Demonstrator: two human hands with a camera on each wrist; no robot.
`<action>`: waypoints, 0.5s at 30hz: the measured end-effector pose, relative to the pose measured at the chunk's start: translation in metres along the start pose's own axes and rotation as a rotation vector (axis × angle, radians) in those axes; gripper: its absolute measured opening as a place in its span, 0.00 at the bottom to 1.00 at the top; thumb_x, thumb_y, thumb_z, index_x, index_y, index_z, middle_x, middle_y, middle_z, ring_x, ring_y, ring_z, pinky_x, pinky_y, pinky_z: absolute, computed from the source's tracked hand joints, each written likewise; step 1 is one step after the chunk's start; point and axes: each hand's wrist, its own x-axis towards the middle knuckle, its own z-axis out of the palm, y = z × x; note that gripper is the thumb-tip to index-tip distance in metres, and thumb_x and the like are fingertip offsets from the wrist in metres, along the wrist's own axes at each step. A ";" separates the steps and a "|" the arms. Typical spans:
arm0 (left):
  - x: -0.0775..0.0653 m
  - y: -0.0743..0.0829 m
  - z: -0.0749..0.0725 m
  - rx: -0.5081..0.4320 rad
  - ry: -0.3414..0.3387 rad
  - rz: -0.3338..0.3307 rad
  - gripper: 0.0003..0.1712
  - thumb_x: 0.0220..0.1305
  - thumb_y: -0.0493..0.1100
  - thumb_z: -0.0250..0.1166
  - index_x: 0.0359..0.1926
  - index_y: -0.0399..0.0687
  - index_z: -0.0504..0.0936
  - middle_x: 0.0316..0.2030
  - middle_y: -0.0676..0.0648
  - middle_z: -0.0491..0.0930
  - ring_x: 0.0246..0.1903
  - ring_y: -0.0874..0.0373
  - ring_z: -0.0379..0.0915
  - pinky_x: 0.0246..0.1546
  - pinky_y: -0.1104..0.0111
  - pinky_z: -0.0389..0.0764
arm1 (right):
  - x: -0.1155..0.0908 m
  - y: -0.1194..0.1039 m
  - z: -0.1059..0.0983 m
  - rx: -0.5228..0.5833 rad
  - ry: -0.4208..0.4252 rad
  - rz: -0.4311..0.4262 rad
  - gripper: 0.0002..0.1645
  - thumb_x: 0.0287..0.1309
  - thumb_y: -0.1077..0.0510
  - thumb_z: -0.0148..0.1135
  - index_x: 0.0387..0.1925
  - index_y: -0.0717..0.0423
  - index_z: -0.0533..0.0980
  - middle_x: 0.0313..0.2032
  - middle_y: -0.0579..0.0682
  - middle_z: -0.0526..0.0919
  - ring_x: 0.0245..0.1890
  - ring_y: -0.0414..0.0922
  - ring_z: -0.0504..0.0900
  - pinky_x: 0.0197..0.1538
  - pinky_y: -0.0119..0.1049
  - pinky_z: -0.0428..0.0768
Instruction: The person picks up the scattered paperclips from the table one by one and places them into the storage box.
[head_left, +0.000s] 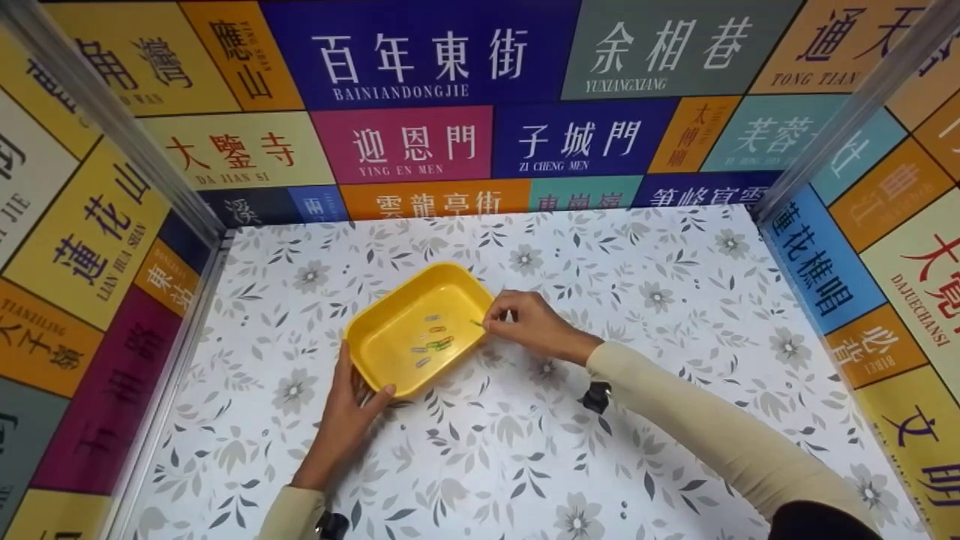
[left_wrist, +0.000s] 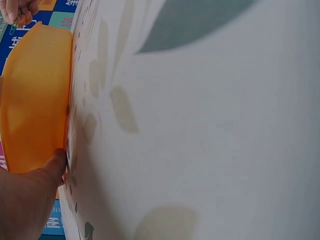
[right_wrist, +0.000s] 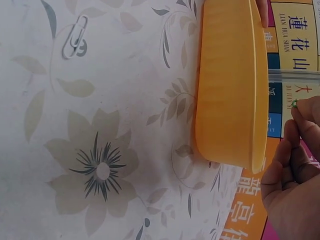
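A yellow plastic tray lies at a slant on the table, with several small paper clips in green, orange and pale colours on its floor. My left hand holds the tray's near-left corner. Its thumb presses the outer wall in the left wrist view. Over the tray's right rim, my right hand pinches a small green paper clip between thumb and forefinger. Most of that clip is hidden by the fingertips.
A white paper clip lies on the floral-patterned tabletop, outside the tray. Panels with coloured place-name signs stand behind the table and along both sides. A metal post rises at the back left corner.
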 end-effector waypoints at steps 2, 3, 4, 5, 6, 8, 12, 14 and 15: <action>0.000 0.000 0.000 -0.008 0.000 0.002 0.68 0.75 0.46 0.75 0.91 0.62 0.29 0.90 0.49 0.38 0.87 0.49 0.46 0.77 0.77 0.62 | 0.002 0.003 0.000 -0.002 -0.004 -0.006 0.04 0.70 0.67 0.72 0.39 0.62 0.91 0.38 0.58 0.88 0.34 0.45 0.74 0.38 0.33 0.71; 0.000 0.000 0.000 -0.006 0.000 0.001 0.68 0.75 0.47 0.75 0.91 0.63 0.29 0.90 0.50 0.38 0.87 0.49 0.46 0.77 0.76 0.62 | 0.003 0.003 0.000 -0.003 -0.007 -0.006 0.04 0.70 0.66 0.73 0.39 0.60 0.91 0.38 0.57 0.88 0.35 0.45 0.75 0.39 0.33 0.71; 0.000 0.000 0.000 -0.015 0.001 -0.001 0.68 0.75 0.47 0.75 0.91 0.64 0.29 0.90 0.51 0.38 0.87 0.50 0.46 0.77 0.76 0.62 | 0.004 0.004 0.000 -0.003 -0.010 -0.005 0.03 0.70 0.65 0.73 0.39 0.59 0.91 0.38 0.56 0.88 0.35 0.44 0.75 0.39 0.33 0.72; 0.000 0.000 0.000 -0.017 0.000 -0.003 0.68 0.75 0.47 0.75 0.91 0.63 0.29 0.90 0.51 0.38 0.87 0.50 0.46 0.77 0.75 0.63 | 0.005 0.004 0.000 -0.007 -0.013 -0.005 0.03 0.70 0.64 0.74 0.39 0.58 0.91 0.38 0.55 0.89 0.35 0.44 0.76 0.39 0.32 0.72; 0.000 0.000 0.001 -0.024 0.000 -0.004 0.68 0.75 0.47 0.75 0.91 0.63 0.30 0.90 0.51 0.38 0.87 0.50 0.47 0.77 0.74 0.63 | 0.006 0.004 0.000 -0.011 -0.017 -0.003 0.04 0.70 0.64 0.74 0.39 0.57 0.92 0.38 0.54 0.89 0.35 0.43 0.76 0.40 0.32 0.73; 0.000 0.000 0.001 -0.034 -0.002 -0.008 0.68 0.75 0.48 0.75 0.91 0.62 0.29 0.90 0.51 0.38 0.86 0.49 0.48 0.78 0.72 0.63 | 0.008 0.004 0.000 -0.018 -0.028 0.005 0.04 0.70 0.63 0.73 0.38 0.56 0.92 0.38 0.52 0.89 0.36 0.43 0.77 0.40 0.32 0.74; 0.000 0.000 0.001 -0.038 0.000 -0.011 0.68 0.75 0.48 0.75 0.91 0.60 0.30 0.90 0.50 0.38 0.86 0.49 0.48 0.79 0.70 0.63 | 0.012 0.003 0.001 -0.035 -0.051 0.024 0.04 0.69 0.63 0.73 0.39 0.55 0.91 0.38 0.50 0.89 0.38 0.44 0.78 0.42 0.33 0.76; 0.000 0.000 0.000 -0.033 0.000 -0.012 0.68 0.75 0.48 0.75 0.91 0.62 0.30 0.90 0.51 0.38 0.86 0.50 0.47 0.80 0.69 0.61 | 0.014 0.003 0.002 -0.045 -0.060 0.030 0.04 0.69 0.62 0.73 0.39 0.55 0.91 0.38 0.48 0.88 0.38 0.43 0.78 0.42 0.33 0.77; 0.000 0.000 0.000 -0.027 0.000 -0.011 0.68 0.75 0.49 0.75 0.91 0.63 0.30 0.90 0.52 0.38 0.87 0.51 0.46 0.80 0.68 0.60 | 0.015 0.002 0.002 -0.050 -0.062 0.031 0.03 0.69 0.62 0.73 0.39 0.55 0.91 0.38 0.48 0.88 0.37 0.43 0.78 0.43 0.33 0.77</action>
